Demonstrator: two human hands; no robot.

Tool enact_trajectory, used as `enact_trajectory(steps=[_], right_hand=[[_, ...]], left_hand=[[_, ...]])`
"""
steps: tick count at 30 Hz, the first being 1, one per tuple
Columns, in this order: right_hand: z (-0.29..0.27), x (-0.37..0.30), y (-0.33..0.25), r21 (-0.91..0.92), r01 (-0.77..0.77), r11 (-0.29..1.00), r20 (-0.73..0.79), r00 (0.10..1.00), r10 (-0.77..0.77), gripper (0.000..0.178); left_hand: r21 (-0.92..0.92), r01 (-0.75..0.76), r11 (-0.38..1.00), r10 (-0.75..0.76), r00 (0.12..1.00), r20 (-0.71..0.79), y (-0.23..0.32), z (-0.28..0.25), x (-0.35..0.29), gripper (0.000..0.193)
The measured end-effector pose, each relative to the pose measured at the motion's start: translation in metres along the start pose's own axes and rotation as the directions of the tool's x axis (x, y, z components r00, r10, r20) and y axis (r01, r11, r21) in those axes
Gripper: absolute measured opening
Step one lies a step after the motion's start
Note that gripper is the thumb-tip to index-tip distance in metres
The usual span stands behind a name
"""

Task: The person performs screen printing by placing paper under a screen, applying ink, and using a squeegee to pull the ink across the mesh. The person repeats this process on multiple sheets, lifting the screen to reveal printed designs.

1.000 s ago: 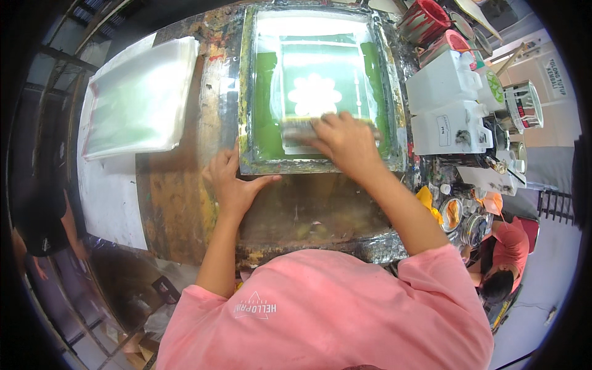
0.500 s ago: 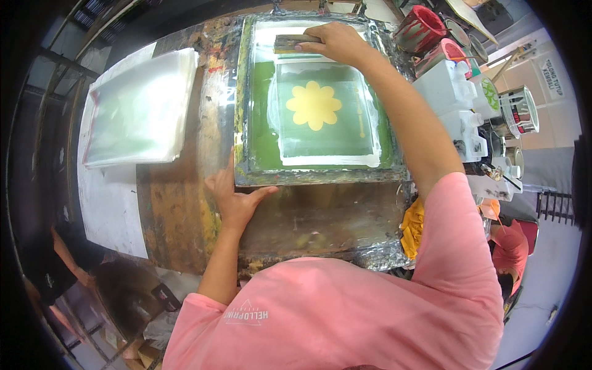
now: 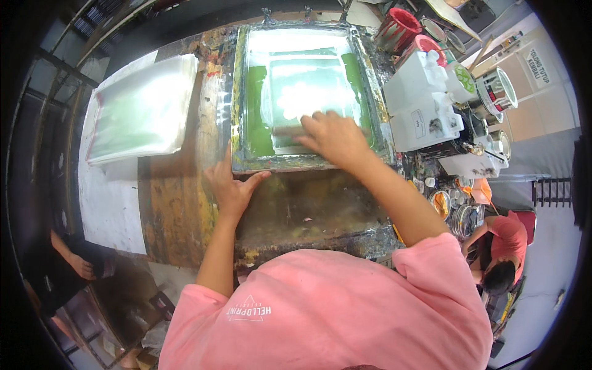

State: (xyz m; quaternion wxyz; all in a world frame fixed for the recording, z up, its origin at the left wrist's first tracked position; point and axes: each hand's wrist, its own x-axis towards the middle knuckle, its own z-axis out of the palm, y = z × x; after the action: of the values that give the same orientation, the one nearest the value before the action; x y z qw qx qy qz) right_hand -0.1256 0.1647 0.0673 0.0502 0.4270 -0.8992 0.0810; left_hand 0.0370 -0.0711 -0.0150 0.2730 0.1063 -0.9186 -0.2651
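A screen printing frame (image 3: pixel 238 92) with green mesh (image 3: pixel 260 137) lies on the worktable. White ink lies in a band along its far end, and a pale flower shape shows in the middle, washed out by glare. My right hand (image 3: pixel 338 140) is closed around a squeegee (image 3: pixel 285 131) on the near half of the mesh; motion blurs both. At the frame's near left corner, my left hand (image 3: pixel 229 188) holds the edge, one finger along the left side and the thumb against the front. Left of it sits a stack of clear plastic sheets (image 3: pixel 142 111).
White paper (image 3: pixel 111 213) lies under the sheets on the stained worktable (image 3: pixel 176 203). White jugs (image 3: pixel 410 98), red-smeared paint buckets (image 3: pixel 399 31) and tins crowd the right side. A person in a pink shirt (image 3: pixel 509 237) sits lower right; another person's hand (image 3: pixel 80 266) shows lower left.
My right hand has drawn the squeegee from the frame's far end toward me, to its near half. My left hand has stayed at the corner. The flower has turned from yellow to whitish.
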Motion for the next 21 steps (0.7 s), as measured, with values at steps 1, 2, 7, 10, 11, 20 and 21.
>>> enact_trajectory(steps=[1,2,7,10,11,20,21], right_hand=[[-0.014,-0.012,-0.015,0.014,-0.025,1.000,0.033,0.999,0.025,0.040],[-0.029,-0.017,-0.023,0.047,-0.021,0.999,0.005,1.000,0.021,0.039],[-0.078,-0.014,-0.030,-0.093,0.077,0.993,-0.321,0.942,-0.103,0.033],[-0.108,0.014,-0.029,-0.175,-0.010,0.985,-0.525,0.847,-0.084,0.033],[-0.119,0.026,-0.021,-0.182,0.003,0.983,-0.556,0.824,-0.105,0.035],[-0.178,0.079,-0.005,-0.134,0.034,0.990,-0.626,0.772,-0.111,0.042],[-0.181,0.083,-0.003,-0.141,0.040,0.989,-0.629,0.768,-0.121,0.044]], left_hand=[[-0.004,0.008,1.000,-0.008,1.000,0.001,0.000,0.000,0.000,0.110],[-0.033,0.032,0.999,-0.032,0.999,-0.015,0.002,0.000,-0.001,0.107],[-0.693,0.136,0.708,-0.258,0.963,-0.075,0.050,-0.013,0.031,0.095],[-0.653,0.156,0.741,-0.293,0.950,-0.106,0.075,-0.035,0.080,0.089],[-0.631,0.061,0.773,-0.228,0.955,-0.188,0.082,-0.042,0.091,0.088],[0.478,0.158,0.864,-0.207,0.977,0.052,0.003,-0.001,0.024,0.066],[0.504,0.163,0.848,-0.227,0.972,0.067,0.012,0.001,0.021,0.062]])
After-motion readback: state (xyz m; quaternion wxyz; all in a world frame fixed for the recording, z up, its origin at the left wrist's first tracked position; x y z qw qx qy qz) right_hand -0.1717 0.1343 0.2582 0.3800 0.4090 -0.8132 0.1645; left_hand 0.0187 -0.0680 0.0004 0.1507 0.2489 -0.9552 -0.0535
